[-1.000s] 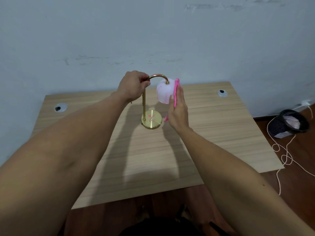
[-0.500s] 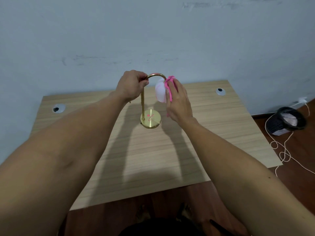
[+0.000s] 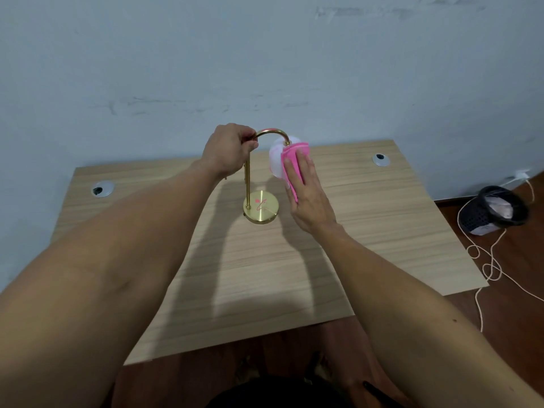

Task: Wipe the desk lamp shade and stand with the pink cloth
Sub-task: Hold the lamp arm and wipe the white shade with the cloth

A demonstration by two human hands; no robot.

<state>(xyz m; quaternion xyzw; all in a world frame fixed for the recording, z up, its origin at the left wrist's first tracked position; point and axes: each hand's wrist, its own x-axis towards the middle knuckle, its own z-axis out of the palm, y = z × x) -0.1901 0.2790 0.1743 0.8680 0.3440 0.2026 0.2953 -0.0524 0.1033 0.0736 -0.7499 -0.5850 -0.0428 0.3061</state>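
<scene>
Head view: left hand [image 3: 228, 148] grips the upright gold stand [image 3: 248, 184]; right hand [image 3: 306, 195], at its 3 o'clock, presses the pink cloth [image 3: 294, 160] flat onto the white shade [image 3: 276, 160].

A single head-worn camera is looking forward and down, from above the near edge of the surface [image 3: 382, 231]. It is facing the wall [image 3: 265, 69] behind, and both forearms are reaching away from the lens toward mid-frame. The wide angle is also taking in the floor [image 3: 524, 260] at right. No second view is sharing the scene.
</scene>
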